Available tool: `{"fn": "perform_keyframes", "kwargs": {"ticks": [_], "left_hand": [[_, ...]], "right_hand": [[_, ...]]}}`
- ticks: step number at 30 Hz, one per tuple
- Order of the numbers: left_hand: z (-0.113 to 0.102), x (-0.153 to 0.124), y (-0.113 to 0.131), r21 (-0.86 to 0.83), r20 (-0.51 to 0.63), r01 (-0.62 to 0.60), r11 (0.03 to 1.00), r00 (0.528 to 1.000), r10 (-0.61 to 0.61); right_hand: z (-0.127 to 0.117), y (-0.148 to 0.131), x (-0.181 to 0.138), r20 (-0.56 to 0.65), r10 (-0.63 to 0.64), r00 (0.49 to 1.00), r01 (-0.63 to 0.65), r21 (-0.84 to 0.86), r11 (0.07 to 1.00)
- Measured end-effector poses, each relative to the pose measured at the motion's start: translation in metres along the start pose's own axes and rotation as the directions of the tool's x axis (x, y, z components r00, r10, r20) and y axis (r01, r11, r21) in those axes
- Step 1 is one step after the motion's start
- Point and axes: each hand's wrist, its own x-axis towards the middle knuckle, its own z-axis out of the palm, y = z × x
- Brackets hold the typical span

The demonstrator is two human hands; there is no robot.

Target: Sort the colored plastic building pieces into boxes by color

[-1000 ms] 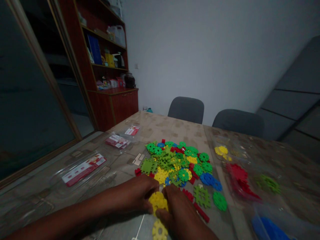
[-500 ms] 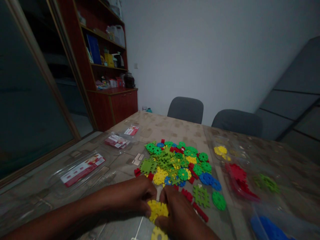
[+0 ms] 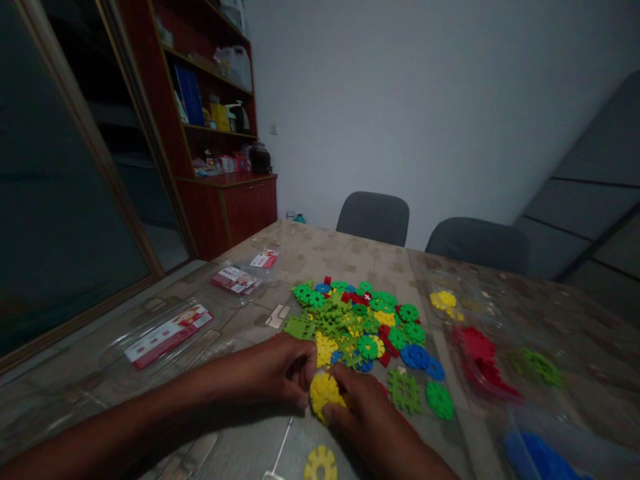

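Observation:
Both my hands meet near the table's front edge over a yellow gear-shaped plastic piece [image 3: 324,395]. My left hand [image 3: 274,373] is curled, its fingertips pinching the piece's left side. From the right, my right hand [image 3: 369,421] grips the same piece with thumb and fingers closed on it. Just behind them lies a heap of green, yellow, blue and red interlocking pieces [image 3: 360,320]. Another yellow gear piece [image 3: 321,463] lies flat on the table below my hands. A green grid piece [image 3: 404,391] lies to the right.
Clear plastic bags with red labels [image 3: 167,337] lie at the left. More bags at the right hold red [image 3: 477,360], green [image 3: 537,367], yellow [image 3: 444,301] and blue [image 3: 543,460] pieces. Two grey chairs [image 3: 373,217] stand at the far side; a wooden shelf unit [image 3: 220,133] is at the back left.
My hands lifted slightly and moved toward the heap with the yellow piece. The second yellow gear piece on the table below them is now fully in view.

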Motion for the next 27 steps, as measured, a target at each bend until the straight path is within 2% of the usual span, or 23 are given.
{"fn": "perform_keyframes", "kwargs": {"ticks": [2, 4, 5, 7, 9, 12, 17, 22, 27], "left_hand": [[-0.017, -0.005, 0.007, 0.070, -0.026, -0.053, 0.996, 0.998, 0.055], [-0.034, -0.009, 0.009, 0.194, -0.110, -0.092, 0.977, 0.987, 0.115], [-0.041, -0.009, 0.008, 0.250, -0.150, -0.103, 0.963, 0.978, 0.144], [-0.050, -0.010, 0.005, 0.319, -0.200, -0.109, 0.942, 0.963, 0.179], [-0.053, -0.008, 0.002, 0.349, -0.209, -0.103, 0.931, 0.960, 0.185], [-0.049, -0.007, 0.004, 0.377, -0.188, -0.076, 0.923, 0.970, 0.156], [-0.042, -0.011, 0.014, 0.383, -0.109, -0.077, 0.921, 0.986, 0.128], [-0.041, -0.013, 0.016, 0.385, -0.080, -0.063, 0.921, 0.992, 0.101], [-0.038, -0.013, 0.018, 0.390, -0.044, -0.092, 0.916, 0.992, 0.119]], "right_hand": [[-0.009, -0.003, -0.007, 0.106, 0.013, 0.994, -0.008, -0.047, 0.999], [-0.011, -0.002, -0.010, 0.277, 0.027, 0.960, 0.004, -0.109, 0.994], [-0.008, -0.001, -0.009, 0.352, 0.046, 0.935, 0.013, -0.161, 0.987], [0.003, 0.005, -0.005, 0.426, 0.100, 0.899, 0.027, -0.282, 0.959], [0.017, 0.010, 0.001, 0.428, 0.109, 0.897, 0.051, -0.346, 0.937], [0.029, 0.012, 0.006, 0.378, 0.068, 0.923, 0.075, -0.349, 0.934], [0.016, 0.002, 0.000, 0.325, 0.088, 0.942, 0.030, -0.340, 0.940], [0.011, -0.001, -0.005, 0.289, 0.042, 0.956, 0.050, -0.304, 0.951], [0.019, -0.016, 0.000, 0.269, 0.157, 0.950, -0.056, -0.347, 0.936]]}}
